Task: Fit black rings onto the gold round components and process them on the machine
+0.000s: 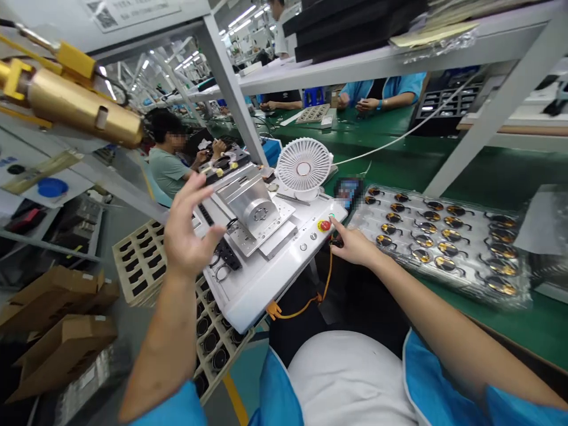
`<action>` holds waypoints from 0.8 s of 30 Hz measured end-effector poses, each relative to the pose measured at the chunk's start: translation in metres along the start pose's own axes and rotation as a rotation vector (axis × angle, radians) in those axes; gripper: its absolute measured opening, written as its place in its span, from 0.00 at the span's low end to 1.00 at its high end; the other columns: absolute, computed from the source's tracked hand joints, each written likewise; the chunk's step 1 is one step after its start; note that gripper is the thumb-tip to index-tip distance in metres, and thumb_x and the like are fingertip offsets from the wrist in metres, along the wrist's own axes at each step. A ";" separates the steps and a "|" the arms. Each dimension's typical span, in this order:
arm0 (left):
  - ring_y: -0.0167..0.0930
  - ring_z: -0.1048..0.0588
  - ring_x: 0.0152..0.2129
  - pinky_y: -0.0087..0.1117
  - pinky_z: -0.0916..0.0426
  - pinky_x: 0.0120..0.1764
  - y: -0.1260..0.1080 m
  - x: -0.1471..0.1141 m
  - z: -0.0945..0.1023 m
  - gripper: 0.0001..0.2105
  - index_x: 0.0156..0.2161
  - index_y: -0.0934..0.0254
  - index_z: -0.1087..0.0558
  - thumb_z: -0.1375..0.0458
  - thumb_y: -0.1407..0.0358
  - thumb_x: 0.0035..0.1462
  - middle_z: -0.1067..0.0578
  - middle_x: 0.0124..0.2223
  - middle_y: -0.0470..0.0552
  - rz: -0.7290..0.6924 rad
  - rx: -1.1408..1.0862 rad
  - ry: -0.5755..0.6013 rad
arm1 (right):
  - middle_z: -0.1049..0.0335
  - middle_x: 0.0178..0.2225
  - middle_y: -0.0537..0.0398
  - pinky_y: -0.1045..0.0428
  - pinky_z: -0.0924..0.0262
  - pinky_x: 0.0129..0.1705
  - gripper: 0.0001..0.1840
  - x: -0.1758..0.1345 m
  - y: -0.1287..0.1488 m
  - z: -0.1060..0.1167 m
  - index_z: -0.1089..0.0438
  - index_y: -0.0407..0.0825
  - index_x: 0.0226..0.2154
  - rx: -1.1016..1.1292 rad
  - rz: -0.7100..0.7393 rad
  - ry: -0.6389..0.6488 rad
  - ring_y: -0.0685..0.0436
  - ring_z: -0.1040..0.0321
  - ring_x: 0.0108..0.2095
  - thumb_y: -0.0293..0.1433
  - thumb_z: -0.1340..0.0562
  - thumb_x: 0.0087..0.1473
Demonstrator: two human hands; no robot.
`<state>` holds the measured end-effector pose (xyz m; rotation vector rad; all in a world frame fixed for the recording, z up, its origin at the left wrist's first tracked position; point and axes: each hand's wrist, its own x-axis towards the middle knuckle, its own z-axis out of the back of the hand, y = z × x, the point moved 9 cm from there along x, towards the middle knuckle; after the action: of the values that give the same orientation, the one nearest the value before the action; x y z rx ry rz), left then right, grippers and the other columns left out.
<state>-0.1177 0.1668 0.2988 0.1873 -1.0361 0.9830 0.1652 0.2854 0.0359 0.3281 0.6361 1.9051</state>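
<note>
My left hand (189, 228) is raised left of the machine, fingers and thumb apart, holding nothing; it is slightly blurred. My right hand (352, 244) is at the machine's right front corner, its index finger stretched onto a green-lit button (332, 216). The rest of its fingers are partly hidden below. Close by on the white machine base (261, 284) are a red emergency stop button (325, 225) and two small silver buttons. A silver metal cylinder fixture (252, 201) is mounted on the base, between my hands.
A white fan (304, 167) stands behind the base. To the right, a clear plastic tray (410, 228) holds several dark round parts with short tails. A brass-coloured cylinder (84, 106) hangs at upper left. Beige trays (133, 251) and cardboard boxes (62, 349) are at left. Co-workers sit beyond.
</note>
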 end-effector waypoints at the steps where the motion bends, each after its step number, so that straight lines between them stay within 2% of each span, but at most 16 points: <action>1: 0.44 0.27 0.62 0.54 0.34 0.66 -0.010 -0.023 -0.001 0.23 0.57 0.53 0.24 0.35 0.47 0.60 0.23 0.61 0.54 -0.017 -0.098 -0.079 | 0.22 0.41 0.42 0.48 0.34 0.42 0.48 0.002 0.000 0.003 0.53 0.41 0.75 0.025 -0.002 -0.023 0.33 0.24 0.40 0.32 0.34 0.59; 2: 0.42 0.23 0.57 0.52 0.28 0.61 -0.016 -0.047 -0.007 0.20 0.54 0.52 0.22 0.33 0.51 0.58 0.20 0.55 0.53 0.001 -0.200 -0.125 | 0.22 0.40 0.42 0.48 0.34 0.42 0.47 0.003 -0.001 0.008 0.50 0.41 0.74 0.065 -0.004 -0.043 0.34 0.24 0.41 0.31 0.33 0.58; 3: 0.41 0.20 0.52 0.49 0.24 0.57 -0.014 -0.071 -0.024 0.17 0.52 0.52 0.21 0.32 0.55 0.58 0.18 0.51 0.52 0.108 -0.292 -0.095 | 0.21 0.39 0.44 0.49 0.34 0.42 0.45 0.004 -0.002 0.013 0.47 0.42 0.72 0.109 -0.007 -0.059 0.35 0.24 0.40 0.30 0.32 0.57; 5: 0.40 0.17 0.46 0.45 0.20 0.51 -0.004 -0.125 -0.078 0.14 0.50 0.57 0.20 0.32 0.58 0.59 0.16 0.47 0.56 0.472 -0.439 0.101 | 0.21 0.39 0.47 0.50 0.33 0.43 0.41 -0.001 -0.004 0.020 0.40 0.44 0.69 0.178 -0.011 -0.071 0.38 0.24 0.39 0.29 0.31 0.57; 7: 0.41 0.16 0.45 0.44 0.20 0.52 -0.005 -0.181 -0.130 0.16 0.50 0.58 0.20 0.32 0.55 0.59 0.16 0.46 0.58 0.792 -0.637 0.210 | 0.21 0.41 0.49 0.51 0.31 0.44 0.40 -0.017 0.001 0.017 0.36 0.46 0.67 0.315 0.031 -0.051 0.42 0.23 0.38 0.32 0.27 0.55; 9: 0.43 0.17 0.49 0.45 0.21 0.54 -0.015 -0.225 -0.173 0.21 0.53 0.57 0.22 0.31 0.52 0.57 0.17 0.51 0.60 1.022 -0.842 0.229 | 0.20 0.44 0.48 0.49 0.30 0.47 0.44 -0.042 0.017 0.003 0.35 0.46 0.66 0.566 0.159 0.001 0.42 0.23 0.40 0.36 0.22 0.50; 12: 0.46 0.18 0.51 0.48 0.22 0.55 -0.034 -0.259 -0.211 0.28 0.55 0.57 0.23 0.27 0.50 0.51 0.18 0.54 0.62 1.167 -1.114 0.137 | 0.20 0.45 0.47 0.44 0.32 0.54 0.48 -0.085 0.043 -0.023 0.32 0.47 0.64 0.818 0.357 0.031 0.39 0.24 0.46 0.44 0.20 0.45; 15: 0.45 0.16 0.47 0.49 0.21 0.52 -0.039 -0.270 -0.225 0.28 0.51 0.53 0.20 0.23 0.51 0.43 0.16 0.49 0.58 1.215 -1.250 0.036 | 0.19 0.42 0.48 0.42 0.32 0.53 0.44 -0.107 0.050 -0.043 0.29 0.49 0.60 0.836 0.383 -0.065 0.38 0.27 0.46 0.50 0.21 0.45; 18: 0.43 0.15 0.43 0.48 0.19 0.49 -0.033 -0.267 -0.224 0.26 0.47 0.51 0.18 0.21 0.53 0.39 0.16 0.46 0.54 1.212 -1.251 0.001 | 0.20 0.42 0.46 0.44 0.32 0.50 0.42 -0.105 0.055 -0.044 0.25 0.49 0.56 0.794 0.417 -0.103 0.38 0.28 0.44 0.51 0.20 0.43; 20: 0.42 0.15 0.42 0.46 0.19 0.48 -0.028 -0.261 -0.221 0.24 0.45 0.51 0.17 0.20 0.58 0.39 0.16 0.48 0.53 1.191 -1.212 -0.005 | 0.21 0.43 0.45 0.45 0.31 0.50 0.41 -0.094 0.066 -0.034 0.23 0.48 0.53 0.684 0.515 -0.035 0.38 0.28 0.46 0.50 0.19 0.41; 22: 0.39 0.15 0.40 0.42 0.18 0.47 -0.022 -0.257 -0.216 0.23 0.45 0.51 0.16 0.21 0.62 0.40 0.16 0.49 0.52 1.183 -1.171 -0.035 | 0.22 0.47 0.46 0.45 0.33 0.55 0.41 -0.075 0.072 -0.017 0.22 0.49 0.52 0.517 0.606 0.074 0.37 0.28 0.50 0.46 0.17 0.37; 23: 0.38 0.14 0.39 0.41 0.19 0.47 -0.019 -0.256 -0.214 0.22 0.45 0.51 0.16 0.21 0.63 0.42 0.16 0.49 0.52 1.186 -1.158 -0.057 | 0.23 0.50 0.48 0.47 0.35 0.59 0.40 -0.059 0.067 -0.005 0.22 0.50 0.52 0.408 0.583 0.096 0.38 0.28 0.52 0.43 0.16 0.37; 24: 0.37 0.14 0.39 0.40 0.19 0.47 -0.017 -0.256 -0.211 0.21 0.45 0.52 0.16 0.21 0.63 0.43 0.15 0.48 0.52 1.194 -1.152 -0.076 | 0.23 0.52 0.50 0.48 0.37 0.61 0.38 -0.040 0.055 0.010 0.22 0.51 0.53 0.292 0.501 0.082 0.39 0.29 0.54 0.40 0.16 0.39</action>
<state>-0.0077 0.1219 -0.0113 -1.4989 -1.6529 1.2142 0.1446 0.2353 0.0779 0.6464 0.9584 2.3096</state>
